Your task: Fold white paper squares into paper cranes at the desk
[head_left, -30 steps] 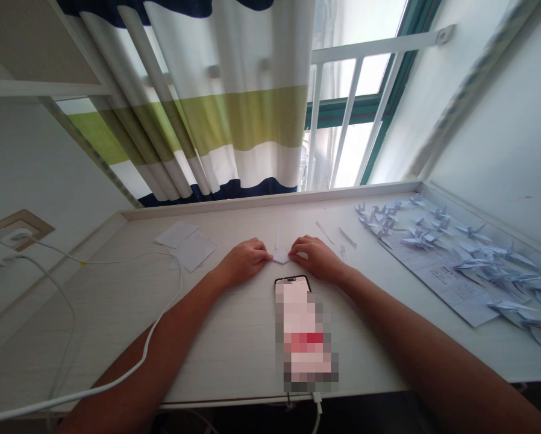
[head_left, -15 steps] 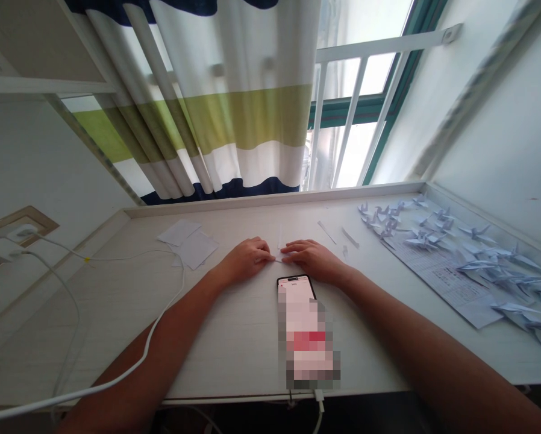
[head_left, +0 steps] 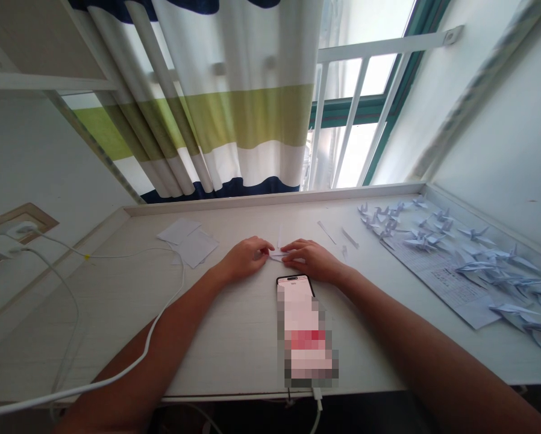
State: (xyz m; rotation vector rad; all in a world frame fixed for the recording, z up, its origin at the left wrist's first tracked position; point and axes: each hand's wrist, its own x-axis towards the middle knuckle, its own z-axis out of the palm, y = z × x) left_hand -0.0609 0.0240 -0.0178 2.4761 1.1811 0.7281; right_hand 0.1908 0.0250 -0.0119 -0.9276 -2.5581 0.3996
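Hands press folded white paper between them.

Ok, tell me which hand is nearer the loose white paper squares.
The left hand is nearer, just to the right of the white paper squares. The right hand is farther off, on the far side of the small folded paper.

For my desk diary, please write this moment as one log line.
left hand: fingertips at folded white paper | right hand: fingertips at same paper | nearby: smartphone, paper cranes
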